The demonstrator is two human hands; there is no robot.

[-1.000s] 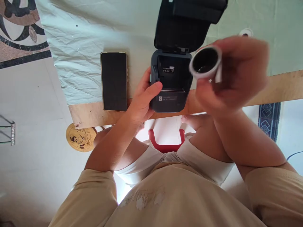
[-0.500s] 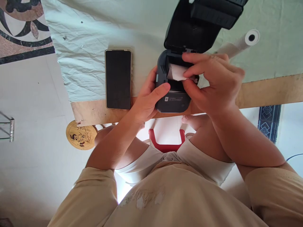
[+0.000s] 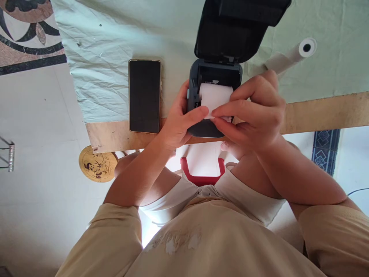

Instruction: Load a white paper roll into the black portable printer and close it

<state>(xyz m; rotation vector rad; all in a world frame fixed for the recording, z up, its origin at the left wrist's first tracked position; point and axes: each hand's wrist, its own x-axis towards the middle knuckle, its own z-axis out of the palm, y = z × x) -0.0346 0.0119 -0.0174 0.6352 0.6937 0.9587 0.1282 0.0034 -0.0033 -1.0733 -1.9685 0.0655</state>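
Note:
A small dark printer stands at the table's near edge with its lid swung up and open. A white paper roll lies in its bay, with its loose end drawn toward me. My left hand grips the printer's left side, thumb tip on the paper's edge. My right hand pinches the paper's loose end between thumb and fingers over the printer's front.
A black phone lies face up left of the printer on the pale green cloth. A second paper roll lies at the right. The wooden table edge runs below. A red stool and patterned floor show beneath.
My right hand carried the roll from the air down into the printer's bay, then drew its loose end forward. The left thumb has shifted onto the paper.

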